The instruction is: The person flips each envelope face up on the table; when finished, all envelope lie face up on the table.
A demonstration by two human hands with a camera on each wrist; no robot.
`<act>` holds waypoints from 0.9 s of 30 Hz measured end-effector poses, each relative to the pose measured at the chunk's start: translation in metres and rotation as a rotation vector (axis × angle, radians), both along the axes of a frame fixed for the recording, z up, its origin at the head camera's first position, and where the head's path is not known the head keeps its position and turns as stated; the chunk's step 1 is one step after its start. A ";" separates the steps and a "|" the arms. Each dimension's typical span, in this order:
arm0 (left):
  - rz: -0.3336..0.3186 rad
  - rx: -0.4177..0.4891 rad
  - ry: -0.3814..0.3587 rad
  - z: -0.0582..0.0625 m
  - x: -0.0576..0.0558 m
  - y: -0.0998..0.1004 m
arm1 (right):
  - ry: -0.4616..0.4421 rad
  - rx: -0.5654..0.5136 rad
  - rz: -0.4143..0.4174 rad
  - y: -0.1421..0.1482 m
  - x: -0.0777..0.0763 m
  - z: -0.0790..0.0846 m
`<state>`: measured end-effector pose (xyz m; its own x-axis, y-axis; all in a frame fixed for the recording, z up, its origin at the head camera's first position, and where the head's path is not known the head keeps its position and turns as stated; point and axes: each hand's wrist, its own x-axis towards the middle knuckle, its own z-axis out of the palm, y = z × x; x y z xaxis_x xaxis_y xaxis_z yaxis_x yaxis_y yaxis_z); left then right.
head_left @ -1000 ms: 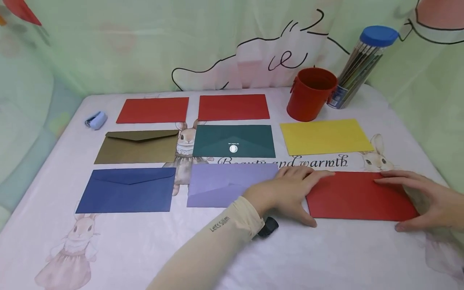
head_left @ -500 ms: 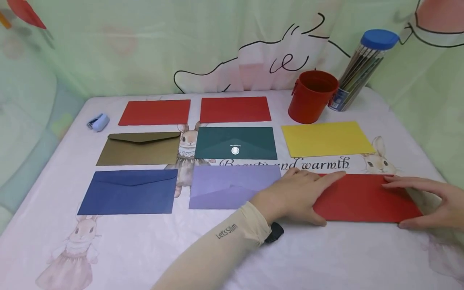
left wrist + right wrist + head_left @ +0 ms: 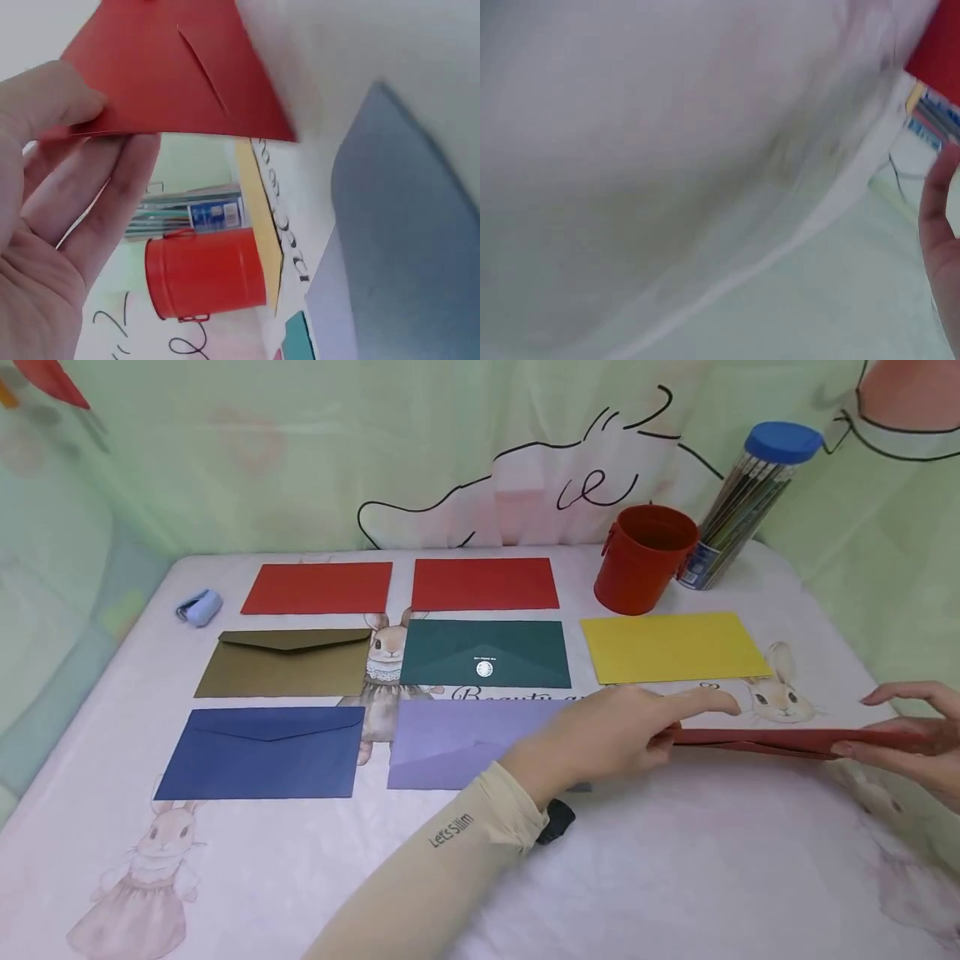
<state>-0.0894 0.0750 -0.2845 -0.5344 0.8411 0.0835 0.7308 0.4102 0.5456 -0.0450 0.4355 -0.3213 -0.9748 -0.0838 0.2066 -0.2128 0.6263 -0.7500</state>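
Observation:
Both hands hold a red envelope (image 3: 765, 742) by its two short ends, tipped nearly edge-on in the head view. My left hand (image 3: 607, 735) pinches its left end between thumb and fingers. In the left wrist view, a flap line runs across the face of the envelope (image 3: 180, 75). My right hand (image 3: 922, 743) pinches the right end, thumb on the near side and one finger raised. Beneath my left forearm, a lavender envelope (image 3: 442, 743) lies partly hidden. In the right wrist view, a red corner of the envelope (image 3: 941, 56) and one finger (image 3: 936, 210) show.
Further envelopes lie in rows: blue (image 3: 262, 756), gold (image 3: 288, 672), dark green (image 3: 487, 647), yellow (image 3: 675, 647) and two red, left (image 3: 318, 589) and right (image 3: 486, 583). A red bucket (image 3: 637, 568) and a blue-lidded pencil tube (image 3: 742, 514) stand behind. A light-blue rolled item (image 3: 199, 608) lies far left.
The red envelope, earlier flat on the table under both hands, is now lifted and tipped edge-on. Fingers of both hands have moved from resting at its ends to pinching them.

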 end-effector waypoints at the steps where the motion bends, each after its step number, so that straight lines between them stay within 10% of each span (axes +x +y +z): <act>1: 0.016 0.020 -0.033 0.001 -0.001 -0.002 | 0.015 0.005 -0.019 -0.005 -0.002 0.002; 9: 0.111 0.063 -0.213 -0.009 -0.008 -0.005 | -0.040 0.121 -0.118 -0.027 -0.009 0.008; 27: 0.288 -0.315 -0.048 -0.025 0.000 0.006 | -0.383 0.518 -0.033 -0.029 -0.021 0.006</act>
